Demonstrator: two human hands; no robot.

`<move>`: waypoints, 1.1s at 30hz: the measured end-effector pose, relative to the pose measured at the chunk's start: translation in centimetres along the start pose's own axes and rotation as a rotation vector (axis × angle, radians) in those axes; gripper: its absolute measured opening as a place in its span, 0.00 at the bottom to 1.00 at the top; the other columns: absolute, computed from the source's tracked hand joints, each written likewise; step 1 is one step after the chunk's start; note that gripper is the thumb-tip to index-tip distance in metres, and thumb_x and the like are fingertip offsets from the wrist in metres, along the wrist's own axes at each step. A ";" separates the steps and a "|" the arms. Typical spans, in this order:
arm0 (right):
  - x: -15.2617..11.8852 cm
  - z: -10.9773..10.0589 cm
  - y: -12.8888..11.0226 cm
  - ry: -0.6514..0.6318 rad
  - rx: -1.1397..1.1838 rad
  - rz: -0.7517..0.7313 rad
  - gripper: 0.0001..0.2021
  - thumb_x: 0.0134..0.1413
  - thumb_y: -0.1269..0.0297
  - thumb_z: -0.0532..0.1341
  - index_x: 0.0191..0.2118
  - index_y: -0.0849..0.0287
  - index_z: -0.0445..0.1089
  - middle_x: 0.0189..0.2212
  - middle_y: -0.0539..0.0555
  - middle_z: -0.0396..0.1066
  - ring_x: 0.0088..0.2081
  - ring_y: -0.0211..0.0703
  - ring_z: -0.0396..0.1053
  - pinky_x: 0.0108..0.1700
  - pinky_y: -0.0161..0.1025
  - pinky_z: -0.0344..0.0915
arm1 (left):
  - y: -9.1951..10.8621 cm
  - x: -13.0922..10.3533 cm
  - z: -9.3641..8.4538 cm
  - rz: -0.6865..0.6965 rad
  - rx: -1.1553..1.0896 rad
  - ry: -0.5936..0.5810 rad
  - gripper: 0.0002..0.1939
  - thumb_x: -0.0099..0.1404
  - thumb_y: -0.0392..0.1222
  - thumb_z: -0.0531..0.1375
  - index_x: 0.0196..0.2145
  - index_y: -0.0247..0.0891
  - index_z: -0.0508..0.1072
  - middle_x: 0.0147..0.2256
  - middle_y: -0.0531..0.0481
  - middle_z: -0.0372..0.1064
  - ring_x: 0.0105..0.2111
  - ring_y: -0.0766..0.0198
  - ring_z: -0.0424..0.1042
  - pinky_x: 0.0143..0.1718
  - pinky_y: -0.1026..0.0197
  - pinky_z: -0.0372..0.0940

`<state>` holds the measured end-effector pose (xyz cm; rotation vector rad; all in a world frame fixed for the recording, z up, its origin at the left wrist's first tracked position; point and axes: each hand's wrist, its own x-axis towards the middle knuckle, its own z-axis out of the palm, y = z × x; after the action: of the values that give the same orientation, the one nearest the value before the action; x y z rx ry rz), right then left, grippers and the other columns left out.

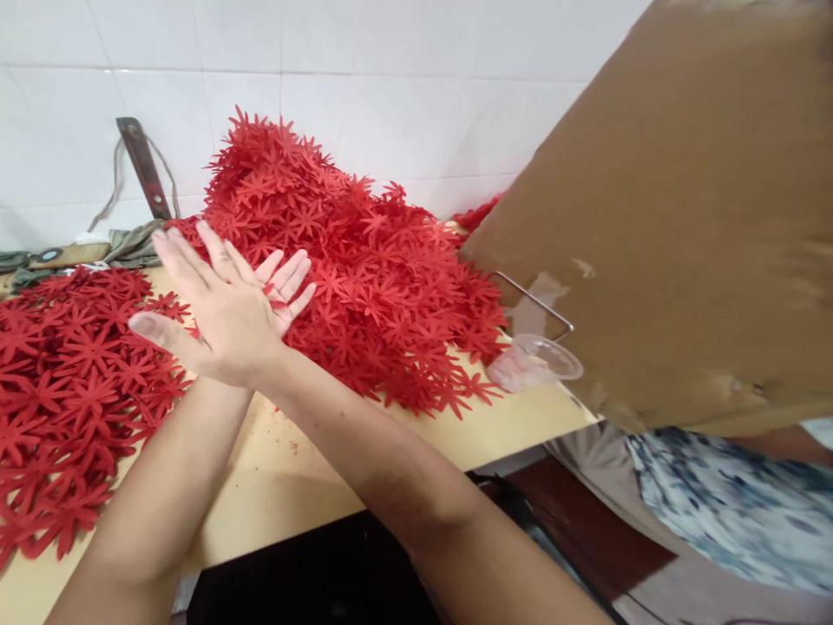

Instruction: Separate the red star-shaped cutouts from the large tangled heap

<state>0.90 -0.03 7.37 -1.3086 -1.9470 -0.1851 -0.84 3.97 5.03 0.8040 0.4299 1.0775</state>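
My right hand point(227, 325) is stretched flat, back upward, with its thumb out to the left. It crosses over my left hand point(285, 282), which lies palm up with its fingers spread. Part of the left palm is hidden, so I cannot tell whether the two hands touch. A bit of red point(277, 304) shows at the left palm, too small to make out. Behind the hands rises a large heap of red flower-shaped cutouts point(364, 278) with narrow petals. Left of my arms, a second pile of darker red cutouts point(84, 373) covers the table.
A large brown cardboard sheet point(677, 226) leans at the right, with a clear plastic cup point(534, 363) by its lower edge. A person's patterned clothing point(729, 503) shows below it. Some cloth point(134, 246) and a dark upright bar point(143, 167) are by the tiled wall.
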 end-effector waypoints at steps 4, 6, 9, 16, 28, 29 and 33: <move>1.9 -0.6 2.0 0.064 -0.012 0.272 0.30 0.64 0.47 0.43 0.66 0.54 0.50 0.67 0.46 0.52 0.70 0.45 0.41 0.69 0.45 0.42 | 0.8 -0.4 1.0 -0.050 -0.038 -0.128 0.27 0.67 0.60 0.43 0.47 0.41 0.71 0.47 0.42 0.73 0.54 0.55 0.69 0.48 0.53 0.68; 2.2 -1.0 3.7 0.099 -0.033 0.356 0.28 0.66 0.50 0.41 0.65 0.58 0.52 0.66 0.47 0.54 0.70 0.43 0.41 0.70 0.43 0.42 | 0.9 -0.5 1.7 -0.088 -0.002 -0.161 0.26 0.67 0.60 0.45 0.43 0.40 0.73 0.41 0.43 0.75 0.46 0.56 0.74 0.42 0.56 0.71; 1.6 -2.0 5.9 0.071 -0.027 0.324 0.27 0.65 0.50 0.46 0.63 0.60 0.58 0.64 0.48 0.58 0.69 0.42 0.43 0.70 0.41 0.41 | 0.1 0.0 2.0 -0.048 0.014 -0.143 0.16 0.68 0.49 0.49 0.36 0.38 0.72 0.30 0.47 0.74 0.35 0.64 0.75 0.34 0.65 0.71; -3.7 -9.8 10.3 0.003 0.201 0.304 0.23 0.62 0.49 0.50 0.45 0.60 0.74 0.45 0.53 0.76 0.47 0.40 0.70 0.54 0.39 0.63 | -1.1 1.7 0.1 -0.244 0.103 0.231 0.15 0.68 0.38 0.47 0.26 0.34 0.65 0.15 0.56 0.61 0.12 0.76 0.56 0.13 0.74 0.51; -15.9 -22.8 21.1 -0.600 -0.117 0.941 0.08 0.37 0.79 0.61 0.15 0.64 0.70 0.12 0.48 0.65 0.18 0.29 0.58 0.25 0.34 0.53 | -0.7 1.7 0.1 -0.176 0.050 0.323 0.14 0.66 0.43 0.52 0.24 0.36 0.63 0.15 0.56 0.63 0.15 0.72 0.65 0.17 0.71 0.62; -16.4 -22.1 21.7 -0.568 -0.069 0.924 0.11 0.34 0.82 0.60 0.11 0.64 0.68 0.10 0.46 0.62 0.16 0.27 0.55 0.23 0.34 0.50 | -0.7 1.6 0.2 -0.175 0.057 0.339 0.15 0.67 0.43 0.51 0.24 0.37 0.62 0.15 0.56 0.63 0.15 0.71 0.66 0.17 0.71 0.62; -18.6 -18.8 23.7 -0.227 0.031 0.816 0.20 0.37 0.81 0.58 0.03 0.61 0.60 0.04 0.46 0.55 0.11 0.21 0.49 0.18 0.33 0.44 | -0.9 1.5 0.1 -0.179 0.072 0.368 0.15 0.69 0.43 0.50 0.25 0.36 0.64 0.17 0.55 0.66 0.16 0.71 0.68 0.18 0.71 0.64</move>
<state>33.73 -12.14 1.44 -2.0482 -1.4222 0.4077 0.43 5.09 4.56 0.6162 0.8400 1.0469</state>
